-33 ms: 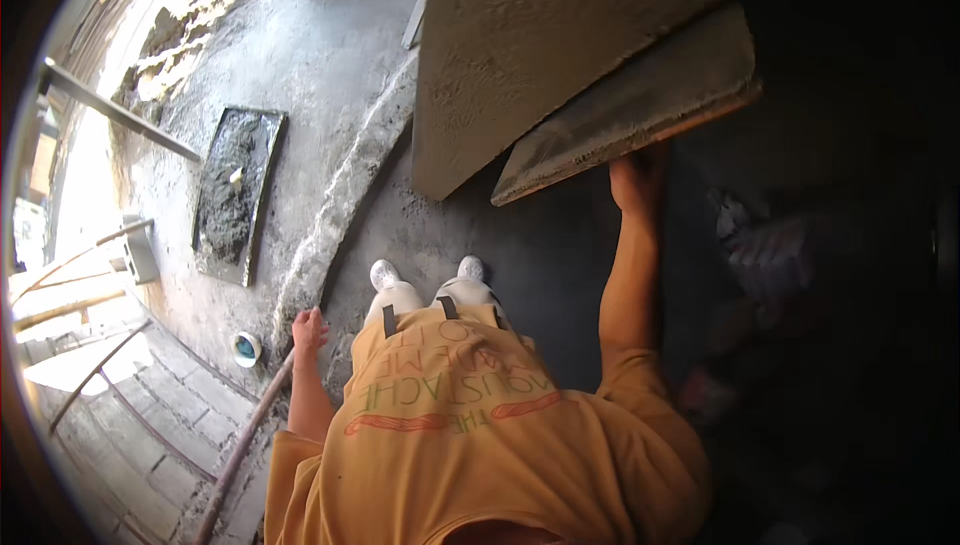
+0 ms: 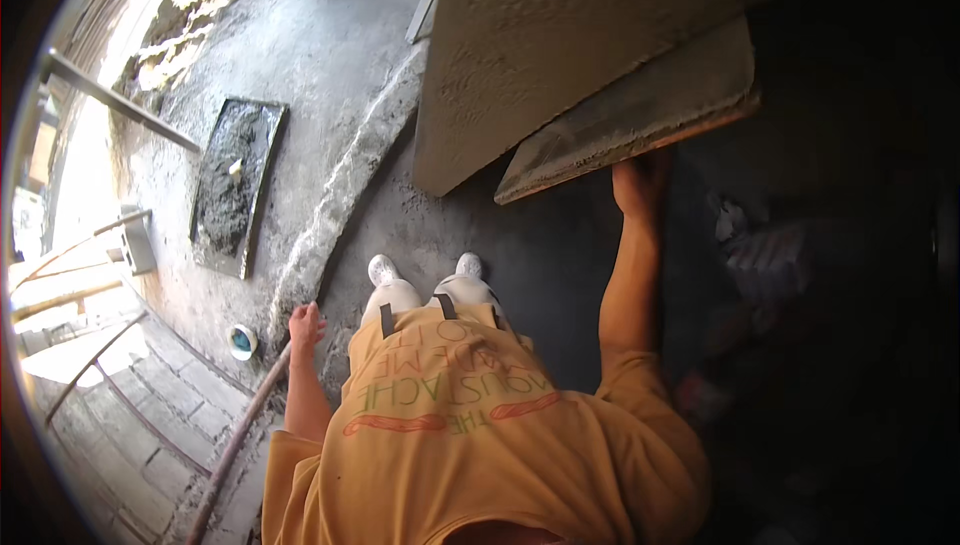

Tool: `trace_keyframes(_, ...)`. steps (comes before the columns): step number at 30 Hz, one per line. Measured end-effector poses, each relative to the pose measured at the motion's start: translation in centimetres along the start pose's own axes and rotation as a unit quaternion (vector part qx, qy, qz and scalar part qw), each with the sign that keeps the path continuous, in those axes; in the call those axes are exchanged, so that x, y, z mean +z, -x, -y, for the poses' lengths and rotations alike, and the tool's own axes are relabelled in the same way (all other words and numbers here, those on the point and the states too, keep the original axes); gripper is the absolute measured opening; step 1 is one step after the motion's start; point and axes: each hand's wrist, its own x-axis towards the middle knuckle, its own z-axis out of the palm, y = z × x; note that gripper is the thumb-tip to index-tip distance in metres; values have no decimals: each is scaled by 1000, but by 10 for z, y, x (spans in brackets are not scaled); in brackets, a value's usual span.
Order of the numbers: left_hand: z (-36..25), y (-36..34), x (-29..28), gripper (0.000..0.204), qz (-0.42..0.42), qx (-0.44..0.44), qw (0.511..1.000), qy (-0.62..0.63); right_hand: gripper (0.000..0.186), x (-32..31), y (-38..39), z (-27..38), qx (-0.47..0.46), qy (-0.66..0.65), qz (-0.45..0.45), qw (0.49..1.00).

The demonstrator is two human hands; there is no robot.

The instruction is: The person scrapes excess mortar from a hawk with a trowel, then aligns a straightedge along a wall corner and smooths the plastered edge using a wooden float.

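My right hand (image 2: 642, 183) is raised under a flat rectangular plastering float (image 2: 640, 110), its fingers closed round the underside. The grip itself is hidden by the board and dark shadow. Grey mortar coats the float's edge, and its face lies close against a mortar-covered slab or wall face (image 2: 540, 55); I cannot tell whether they touch everywhere. My left hand (image 2: 306, 325) hangs low at my side, fingers loosely bent and slightly apart, with nothing seen in it. Close to it passes the end of a reddish pipe (image 2: 250, 410).
A black tray (image 2: 248, 255) of wet mortar (image 2: 232, 180) lies on the concrete floor at left. Beside a rough mortar ridge (image 2: 335, 190) stands a small white bucket (image 2: 241, 342). A metal bar (image 2: 120, 110) and a grey block (image 2: 137, 243) are farther left. Deep shadow covers the right.
The view has shifted slightly. My left fingers look a little looser. My right hand stays under the float, which has barely moved against the mortar-covered face.
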Motion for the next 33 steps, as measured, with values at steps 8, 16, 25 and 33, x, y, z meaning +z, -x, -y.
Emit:
trace_keyframes(8, 52, 25, -20, 35, -93, -11, 995, 17, 47, 6, 74, -210, 169, 205, 30, 963)
trace_keyframes(16, 73, 90, 53, 35, -97, -1, 987, 124, 47, -35, 118, -274, 339, 153, 55, 927)
trace_keyframes(25, 140, 68, 88, 38, -9, -74, 995, 60, 38, 6, 126, -169, 146, 262, 86, 950)
trace_keyframes(33, 157, 50, 98, 37, -17, -90, 992, 87, 41, 0, 170, -356, 202, 255, 74, 943)
